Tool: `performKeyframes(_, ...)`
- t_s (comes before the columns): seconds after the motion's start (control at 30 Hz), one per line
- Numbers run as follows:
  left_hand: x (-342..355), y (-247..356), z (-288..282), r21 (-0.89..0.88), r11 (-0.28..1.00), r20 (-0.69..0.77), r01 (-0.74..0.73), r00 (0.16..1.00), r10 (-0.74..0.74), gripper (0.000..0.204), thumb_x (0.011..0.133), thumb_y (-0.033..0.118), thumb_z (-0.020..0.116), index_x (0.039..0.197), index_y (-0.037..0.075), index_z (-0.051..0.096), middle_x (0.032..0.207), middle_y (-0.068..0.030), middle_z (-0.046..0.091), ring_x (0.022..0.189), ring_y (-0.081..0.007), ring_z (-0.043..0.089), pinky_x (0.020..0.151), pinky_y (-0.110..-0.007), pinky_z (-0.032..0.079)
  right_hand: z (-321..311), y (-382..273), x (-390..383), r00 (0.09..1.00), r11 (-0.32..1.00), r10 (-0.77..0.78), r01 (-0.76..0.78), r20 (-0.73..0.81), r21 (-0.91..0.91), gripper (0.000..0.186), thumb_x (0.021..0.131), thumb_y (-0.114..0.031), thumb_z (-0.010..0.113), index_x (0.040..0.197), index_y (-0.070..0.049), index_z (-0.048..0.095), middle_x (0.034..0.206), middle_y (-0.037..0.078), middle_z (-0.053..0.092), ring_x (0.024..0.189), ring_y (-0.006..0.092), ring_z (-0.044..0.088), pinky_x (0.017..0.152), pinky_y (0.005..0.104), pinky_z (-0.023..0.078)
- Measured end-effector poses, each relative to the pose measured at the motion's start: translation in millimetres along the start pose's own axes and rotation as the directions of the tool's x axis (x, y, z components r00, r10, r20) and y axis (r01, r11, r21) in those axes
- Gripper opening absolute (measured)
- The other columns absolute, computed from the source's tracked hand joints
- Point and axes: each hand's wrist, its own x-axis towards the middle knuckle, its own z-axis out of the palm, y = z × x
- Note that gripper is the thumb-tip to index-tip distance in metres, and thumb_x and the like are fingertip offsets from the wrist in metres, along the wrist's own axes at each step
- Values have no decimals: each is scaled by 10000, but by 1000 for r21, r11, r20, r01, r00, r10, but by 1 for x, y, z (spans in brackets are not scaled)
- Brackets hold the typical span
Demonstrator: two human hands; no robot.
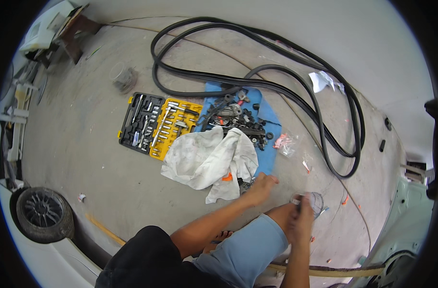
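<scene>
Left hand (263, 185) is down at the near edge of the white cloth (209, 161), fingers curled together right by the cloth's hem and the small dark parts beside it; whether anything is pinched there, I cannot tell. Right hand (301, 222) sits to the right of the cloth and nearer the person, blurred, closed around a clear plastic bag (315, 201). Beyond the cloth, a blue mat (271, 122) carries a heap of dark bolts and fittings (238, 120). Left of the cloth lies the open socket set (156, 125), one half black, one half yellow. Farther beyond the cloth, a long black rubber seal (257, 81) loops across the concrete floor (84, 153). Well to the left of the cloth and nearer, a car wheel (43, 213) shows.
</scene>
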Motion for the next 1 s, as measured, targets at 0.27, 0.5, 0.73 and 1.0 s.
performKeyframes(0.27, 40, -76, -18, 689, 702, 207, -183, 977, 52, 556, 787, -8, 636, 1336, 28, 557, 1210, -187, 628, 1099, -372, 632, 962, -432, 522, -133, -11, -78, 933, 845, -203, 320, -297, 429, 362, 1037, -439, 543, 1042, -77, 557, 614, -65, 285, 478, 38, 239, 420, 209, 195)
performKeyframes(0.5, 1, -53, -63, 739, 590, 39, -326, 895, 445, 398, 792, 39, 665, 1184, 43, 600, 1166, -162, 653, 1097, -343, 620, 924, -440, 510, -133, 22, -96, 945, 956, -144, 210, -295, 207, 296, 1050, -309, 539, 1086, -19, 578, 622, -46, 364, 515, 58, 321, 453, 227, 256)
performKeyframes(0.73, -4, -59, -328, 700, 580, -697, 417, 578, 425, 274, 928, 92, 587, 1184, 64, 680, 1021, -173, 614, 974, -384, 609, 878, -476, 489, -159, 45, -116, 913, 977, -203, 167, -354, -130, 346, 1065, -399, 516, 928, -83, 533, 638, -33, 392, 520, 66, 346, 462, 229, 266)
performKeyframes(1.0, 21, -86, -370, 856, -64, -439, 513, 787, 433, 233, 932, 175, 578, 1091, 166, 748, 1089, -59, 612, 996, -275, 637, 876, -442, 452, -172, 74, -112, 936, 965, -215, 159, -280, -209, 229, 1059, -298, 541, 967, -89, 562, 689, -52, 420, 558, 40, 361, 481, 212, 270)
